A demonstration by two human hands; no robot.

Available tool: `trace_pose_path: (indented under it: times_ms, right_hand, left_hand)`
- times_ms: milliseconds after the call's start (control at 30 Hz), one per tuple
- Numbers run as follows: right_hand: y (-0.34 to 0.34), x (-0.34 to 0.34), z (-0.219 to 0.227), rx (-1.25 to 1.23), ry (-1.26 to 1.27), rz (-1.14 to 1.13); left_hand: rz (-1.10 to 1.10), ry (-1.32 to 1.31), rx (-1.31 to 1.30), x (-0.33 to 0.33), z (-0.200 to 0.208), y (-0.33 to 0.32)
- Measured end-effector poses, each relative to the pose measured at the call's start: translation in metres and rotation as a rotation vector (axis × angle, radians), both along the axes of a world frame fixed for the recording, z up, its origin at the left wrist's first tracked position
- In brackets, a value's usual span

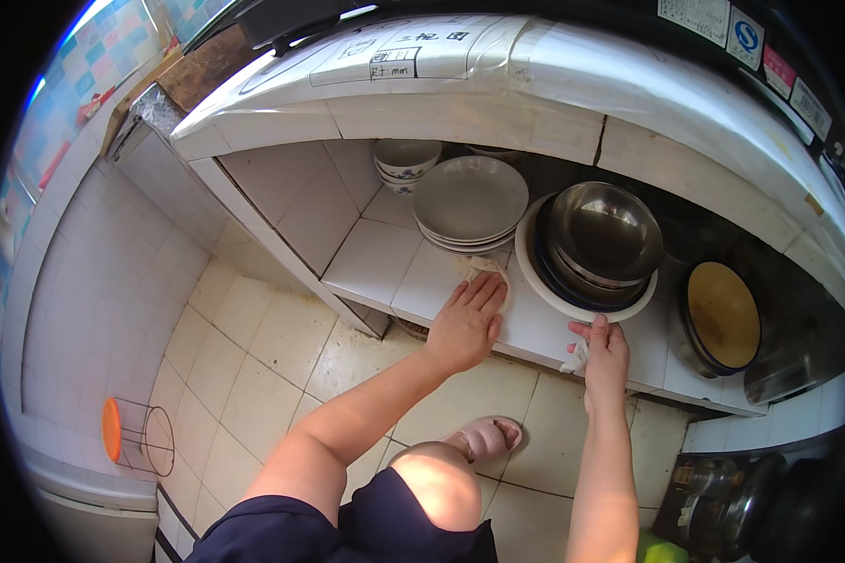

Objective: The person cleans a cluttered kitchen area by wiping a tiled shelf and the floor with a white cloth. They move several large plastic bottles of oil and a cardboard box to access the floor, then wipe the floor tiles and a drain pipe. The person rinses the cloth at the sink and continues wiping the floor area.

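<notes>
My left hand [469, 324] lies flat with fingers stretched over a cream cloth [483, 269], pressing it on the white tiled shelf [421, 293]. Just beyond the cloth is a stack of white plates [469, 192]. My right hand [606, 355] is closed at the near rim of a wide white basin [635, 314], thumb up against the edge. A crumpled white cloth or tissue [576, 357] shows beside those fingers. Within the basin sit a dark-rimmed bowl and shiny steel bowls [608, 225], one on another.
Patterned bowls [407, 159] stand behind the plates. Farther right on the shelf is a round yellow-bottomed pan [720, 314]. The paper-covered countertop [422, 58] overhangs the shelf. An orange-topped wire rack [139, 435] is at the left wall, and pots [723, 493] are at lower right.
</notes>
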State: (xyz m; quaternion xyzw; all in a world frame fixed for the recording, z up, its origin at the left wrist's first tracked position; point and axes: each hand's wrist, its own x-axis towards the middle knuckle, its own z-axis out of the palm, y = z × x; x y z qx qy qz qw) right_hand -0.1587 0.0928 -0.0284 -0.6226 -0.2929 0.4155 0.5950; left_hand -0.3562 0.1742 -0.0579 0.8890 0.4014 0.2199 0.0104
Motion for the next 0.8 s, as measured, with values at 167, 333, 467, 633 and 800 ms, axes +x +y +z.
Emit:
trace_pose_path:
  times_ms: [167, 333, 467, 633, 800]
  right_hand:
    - [0.002, 0.001, -0.005, -0.021, -0.087, -0.007]
    - [-0.007, 0.026, -0.016, -0.133, -0.497, 0.075]
    - [-0.015, 0.052, -0.025, -0.086, -0.801, 0.059]
    - [-0.017, 0.058, -0.029, 0.000, -0.714, 0.058]
    - [-0.014, 0.054, -0.032, 0.052, -0.720, 0.037]
  left_hand:
    - [-0.054, -0.001, -0.006, 0.023, 0.003, -0.014]
    - [-0.128, 0.062, -0.027, 0.010, 0.007, -0.009]
    - [0.014, 0.117, -0.006, -0.021, 0.007, 0.006]
    - [0.458, 0.141, 0.055, -0.124, -0.014, 0.055]
    - [0.618, 0.105, 0.145, -0.171, -0.029, 0.072]
